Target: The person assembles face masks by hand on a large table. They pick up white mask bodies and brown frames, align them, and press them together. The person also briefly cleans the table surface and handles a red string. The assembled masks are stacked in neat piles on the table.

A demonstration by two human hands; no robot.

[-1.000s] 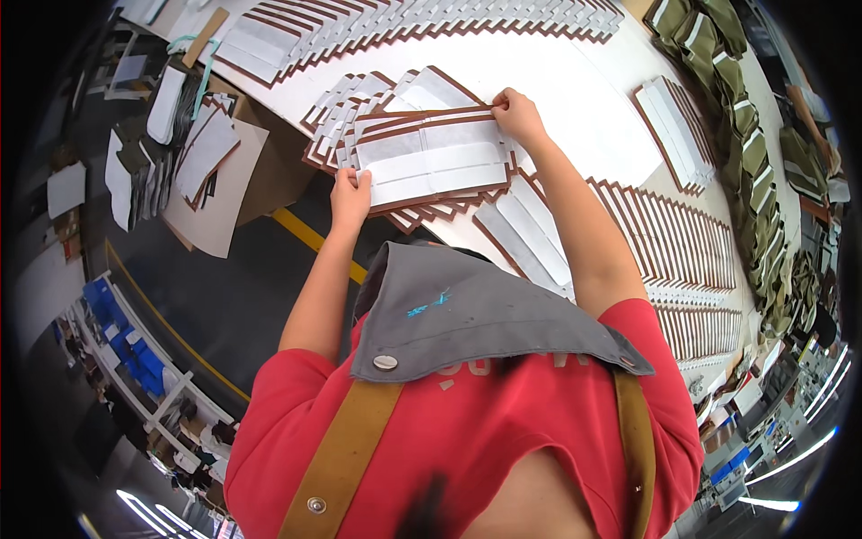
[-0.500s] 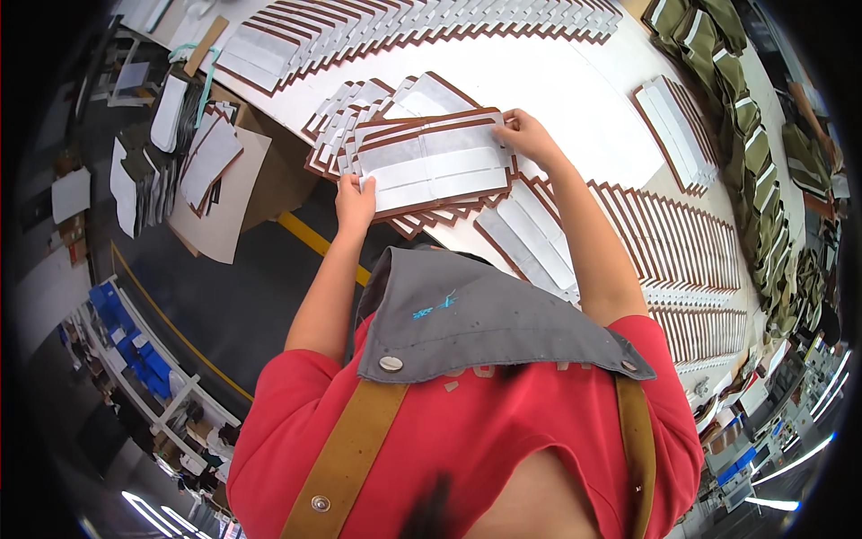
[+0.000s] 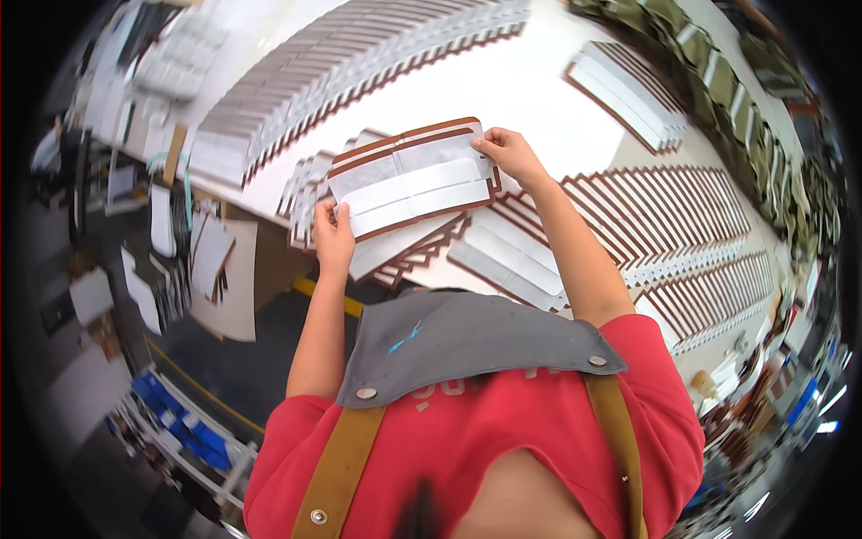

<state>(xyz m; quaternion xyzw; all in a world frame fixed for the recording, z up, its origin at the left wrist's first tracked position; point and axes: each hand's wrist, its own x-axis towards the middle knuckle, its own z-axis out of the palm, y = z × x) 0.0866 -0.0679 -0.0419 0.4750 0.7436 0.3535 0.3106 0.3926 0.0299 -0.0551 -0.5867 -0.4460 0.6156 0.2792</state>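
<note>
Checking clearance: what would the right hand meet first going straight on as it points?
The brown-edged white panel that the right hand holds, most likely, though depth is unclear.

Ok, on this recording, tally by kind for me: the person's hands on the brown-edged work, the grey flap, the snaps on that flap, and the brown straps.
Hands on the brown-edged work: 2
Grey flap: 1
Flap snaps: 2
Brown straps: 2
Total: 7

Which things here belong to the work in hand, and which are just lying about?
Work in hand:
brown-edged white panel, held by left hand and right hand
fanned matching panels

Apparently lying about:
olive-green fabric pieces
tan strip
</note>
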